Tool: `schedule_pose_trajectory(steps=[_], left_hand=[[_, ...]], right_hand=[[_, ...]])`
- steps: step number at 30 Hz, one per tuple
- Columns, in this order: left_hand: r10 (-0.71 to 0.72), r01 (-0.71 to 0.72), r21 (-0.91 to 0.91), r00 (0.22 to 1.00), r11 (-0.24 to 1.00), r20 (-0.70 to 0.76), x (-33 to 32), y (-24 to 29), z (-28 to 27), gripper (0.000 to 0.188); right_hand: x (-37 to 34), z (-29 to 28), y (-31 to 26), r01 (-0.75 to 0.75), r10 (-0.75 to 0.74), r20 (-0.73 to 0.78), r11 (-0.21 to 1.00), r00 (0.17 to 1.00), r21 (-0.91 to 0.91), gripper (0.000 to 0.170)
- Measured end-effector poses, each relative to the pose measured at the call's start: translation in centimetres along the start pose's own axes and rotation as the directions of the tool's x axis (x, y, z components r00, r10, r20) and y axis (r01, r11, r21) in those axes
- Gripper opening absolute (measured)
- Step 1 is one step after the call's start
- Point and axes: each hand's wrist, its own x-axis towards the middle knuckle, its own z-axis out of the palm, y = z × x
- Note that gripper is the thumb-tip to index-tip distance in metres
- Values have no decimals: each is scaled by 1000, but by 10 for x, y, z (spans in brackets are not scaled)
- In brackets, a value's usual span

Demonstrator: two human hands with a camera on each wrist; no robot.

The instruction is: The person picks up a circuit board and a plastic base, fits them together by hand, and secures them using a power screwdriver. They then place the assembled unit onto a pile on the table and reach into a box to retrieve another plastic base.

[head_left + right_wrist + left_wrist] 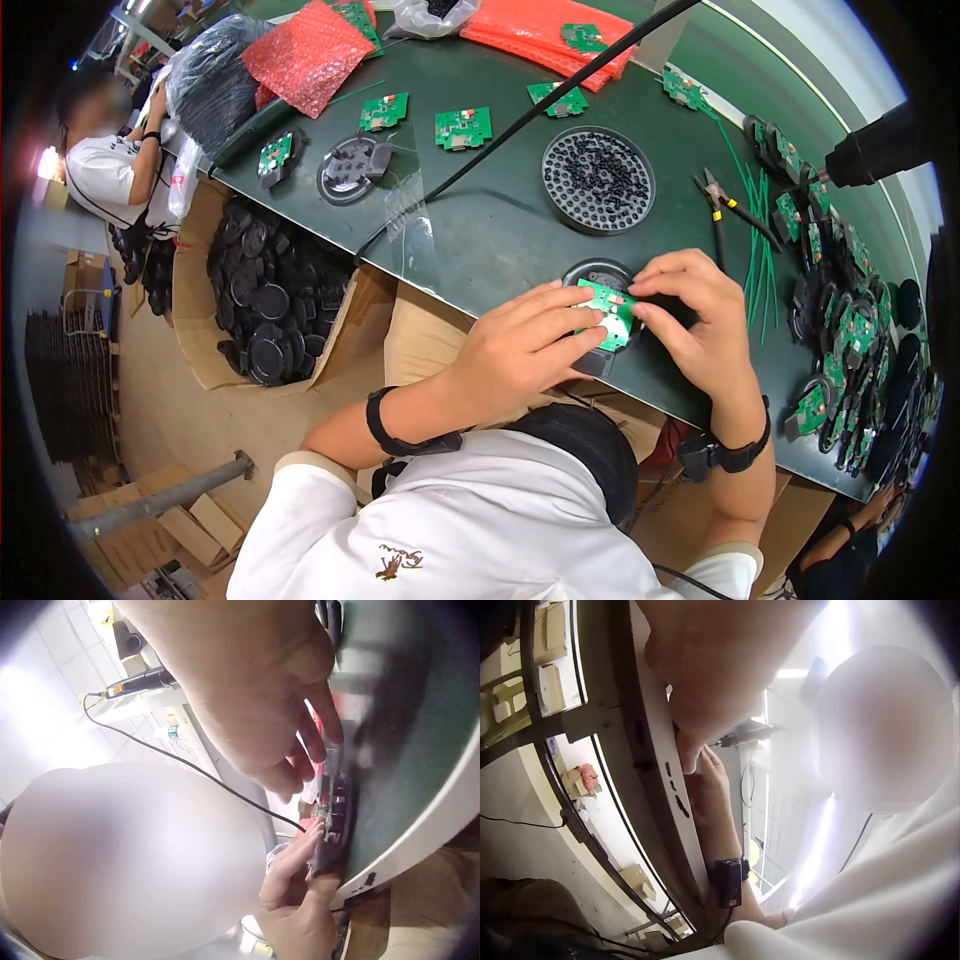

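Green PCB (614, 318) lies in a round black housing (600, 268) at the near edge of the green table (480, 220). L hand (530, 335) has its fingers spread over the PCB, w/ the thumb at the housing's near end, gripping the two together. R hand (705, 310) has thumb & index tips close together at the PCB's R edge; whether they pinch it, cannot tell. Far of the housing: round tray (600, 231) w/ small blk. parts (600, 165). To its R: yellow-and-black pliers (735, 208), then thin green strips (762, 250). Far R: blk. power tool (870, 150); R side: heap of PCB-and-housing assemblies (850, 340). Far L: red bubble wrap (305, 58). Near L, beside table: cardboard box (200, 350) w/ blk. housings (270, 305).
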Motion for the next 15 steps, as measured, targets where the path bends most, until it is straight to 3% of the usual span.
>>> schedule_pose_trajectory(steps=[2,6,15], left_hand=[[-27,28,-29,1000,999,15,4,7,-5,53],[-102,102,-11,995,995,12,0,8,-5,63],[-102,100,59,994,993,38,-1,9,-5,63]], right_hand=[[1,6,3,29,-38,-48,986,998,-166,24],[2,10,-1,43,-44,0,968,999,-248,30],[3,13,-2,26,-26,5,967,1000,-255,31]])
